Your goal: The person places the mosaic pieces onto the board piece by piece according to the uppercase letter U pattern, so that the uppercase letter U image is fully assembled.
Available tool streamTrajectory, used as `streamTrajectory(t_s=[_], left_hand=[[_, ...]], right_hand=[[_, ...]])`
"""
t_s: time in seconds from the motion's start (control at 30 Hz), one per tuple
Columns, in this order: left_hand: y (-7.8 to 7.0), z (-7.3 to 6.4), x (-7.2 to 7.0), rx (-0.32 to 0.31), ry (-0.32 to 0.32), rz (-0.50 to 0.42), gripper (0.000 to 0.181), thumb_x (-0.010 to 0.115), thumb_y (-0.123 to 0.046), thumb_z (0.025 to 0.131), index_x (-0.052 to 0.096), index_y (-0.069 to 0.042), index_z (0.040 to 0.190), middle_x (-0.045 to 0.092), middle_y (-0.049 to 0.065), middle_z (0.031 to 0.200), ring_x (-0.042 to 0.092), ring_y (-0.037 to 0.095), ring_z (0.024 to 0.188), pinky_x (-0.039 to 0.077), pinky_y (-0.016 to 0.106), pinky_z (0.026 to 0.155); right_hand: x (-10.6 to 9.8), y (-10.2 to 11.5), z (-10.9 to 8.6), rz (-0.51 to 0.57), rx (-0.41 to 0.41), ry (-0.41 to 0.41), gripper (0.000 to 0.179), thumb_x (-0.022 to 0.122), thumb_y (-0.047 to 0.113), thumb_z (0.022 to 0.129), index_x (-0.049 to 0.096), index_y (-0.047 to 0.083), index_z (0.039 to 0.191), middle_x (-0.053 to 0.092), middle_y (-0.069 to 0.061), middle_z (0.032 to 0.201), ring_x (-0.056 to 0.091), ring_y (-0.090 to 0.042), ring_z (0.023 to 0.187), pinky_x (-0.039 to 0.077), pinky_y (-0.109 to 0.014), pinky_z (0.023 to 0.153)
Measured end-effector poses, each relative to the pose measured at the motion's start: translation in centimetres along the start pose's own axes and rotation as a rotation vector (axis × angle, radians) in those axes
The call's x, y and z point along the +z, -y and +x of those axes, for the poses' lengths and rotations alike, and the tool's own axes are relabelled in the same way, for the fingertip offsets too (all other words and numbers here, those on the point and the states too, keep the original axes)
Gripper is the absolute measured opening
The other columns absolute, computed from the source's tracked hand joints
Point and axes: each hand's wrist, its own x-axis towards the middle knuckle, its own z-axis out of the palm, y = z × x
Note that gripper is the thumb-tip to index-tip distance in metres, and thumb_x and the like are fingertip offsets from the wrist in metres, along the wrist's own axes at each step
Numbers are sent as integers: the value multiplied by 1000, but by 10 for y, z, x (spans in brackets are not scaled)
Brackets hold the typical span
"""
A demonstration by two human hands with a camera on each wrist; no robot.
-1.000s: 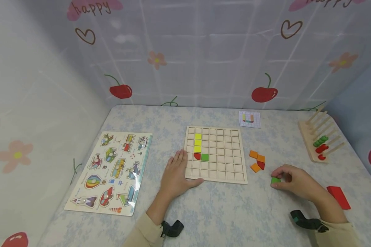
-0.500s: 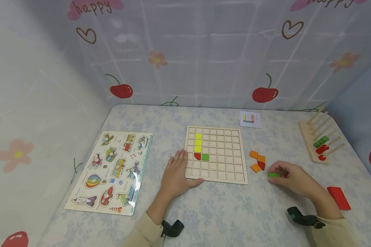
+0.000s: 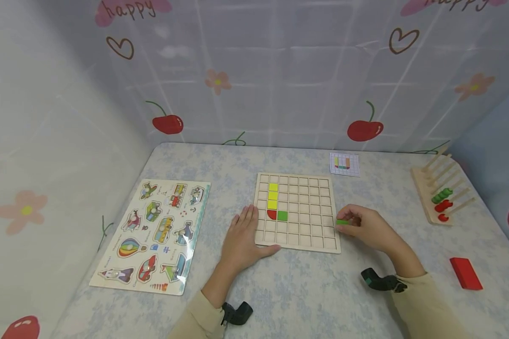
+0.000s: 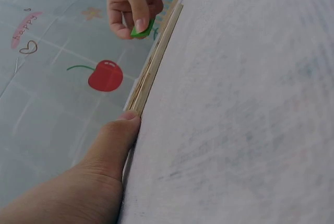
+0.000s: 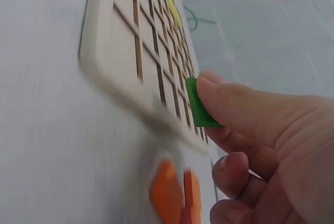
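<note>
My right hand (image 3: 366, 228) pinches a green square tile (image 5: 201, 106) between thumb and fingers, held just over the right edge of the wooden grid board (image 3: 307, 216). Flat against the board's left edge rests my left hand (image 3: 242, 238), fingers straight and thumb along the near edge. In the board's cells lie yellow tiles (image 3: 273, 195) in a column, a red quarter-round tile (image 3: 272, 215) below them, and a green tile (image 3: 282, 215) beside the red one. Orange tiles (image 5: 168, 192) lie on the table below the right hand, which hides them in the head view.
A picture puzzle board (image 3: 150, 238) lies at the left. A small pattern card (image 3: 344, 164) is behind the grid board. A wooden peg rack (image 3: 434, 193) with red and green beads stands at the far right, and a red block (image 3: 466, 273) lies nearer.
My right hand has moved left and away from me with the green tile, from the open table to the grid board's right edge. The left hand stays in place.
</note>
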Motion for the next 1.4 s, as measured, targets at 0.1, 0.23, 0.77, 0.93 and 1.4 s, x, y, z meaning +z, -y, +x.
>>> streamTrajectory(t_s=[0.1, 0.23, 0.77, 0.93, 1.4], left_hand=[[0, 0, 0, 0, -1, 1, 124, 61, -81, 74, 15, -4, 159, 15, 9, 167, 11, 22, 156, 14, 46, 126], [0, 0, 0, -1, 1, 0, 123, 61, -81, 74, 15, -4, 159, 15, 9, 167, 11, 22, 156, 14, 46, 126], [0, -1, 1, 4, -11, 13, 123, 59, -83, 74, 16, -3, 158, 16, 10, 167, 13, 23, 156, 16, 46, 126], [-1, -1, 0, -3, 1, 10, 124, 58, -83, 74, 15, -4, 159, 15, 9, 167, 11, 22, 156, 14, 45, 126], [0, 0, 0, -2, -1, 8, 123, 58, -83, 75, 15, -4, 159, 15, 9, 167, 11, 22, 156, 13, 45, 126]], right_hand=[[10, 12, 13, 29, -10, 13, 15, 76, 20, 88, 67, 15, 99, 67, -3, 95, 45, -13, 67, 41, -24, 56], [25, 28, 30, 55, -33, 35, 15, 76, 20, 88, 67, 15, 99, 67, -3, 97, 48, -15, 66, 43, -24, 56], [66, 55, 64, 60, -51, 37, 15, 77, 21, 88, 67, 18, 98, 67, 1, 94, 58, -16, 78, 50, -31, 75], [70, 57, 67, 53, -32, 47, 15, 76, 22, 89, 66, 18, 99, 66, 1, 94, 58, -15, 79, 50, -31, 75], [69, 59, 65, -20, -44, 48, 15, 77, 24, 87, 70, 18, 99, 65, 2, 101, 57, -17, 91, 48, -34, 82]])
